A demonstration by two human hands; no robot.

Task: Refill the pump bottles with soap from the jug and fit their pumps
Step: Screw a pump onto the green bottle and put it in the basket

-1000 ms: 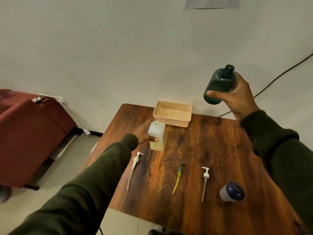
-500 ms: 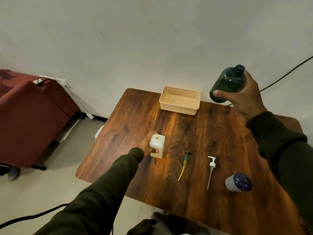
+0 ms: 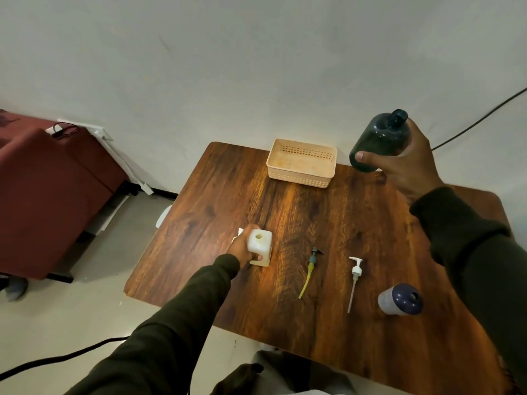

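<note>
On the table (image 3: 216, 195), at about 9 o'clock from its centre, my left hand (image 3: 243, 249) grips the white jug (image 3: 260, 250), fingers curled round its near side with one fingertip showing on the front face; the jug stands upright with its open mouth facing up. Compared with a second ago, the jug sits closer to me: it was just in front of the basket (image 3: 302, 162) and now stands in line with the row of pumps, so I have drawn it toward the near edge. A white pump (image 3: 239, 234) that lay to the left of the jug is now mostly hidden behind my hand, only its tip visible at 10 o'clock of the jug. My right hand (image 3: 407, 163) holds the dark green bottle (image 3: 379, 141) in the air at 1 o'clock, thumb across its lower body, neck open and tilted up and away; its pose has changed little. At 5 o'clock the blue bottle (image 3: 400, 299) stands uncapped, and between it and the jug lie the green pump (image 3: 311, 269) and a second white pump (image 3: 355, 277), both untouched. I judge that no soap has been poured yet: jug and green bottle are well apart, and the next step calls for bringing the two mouths together before tipping the jug.
</note>
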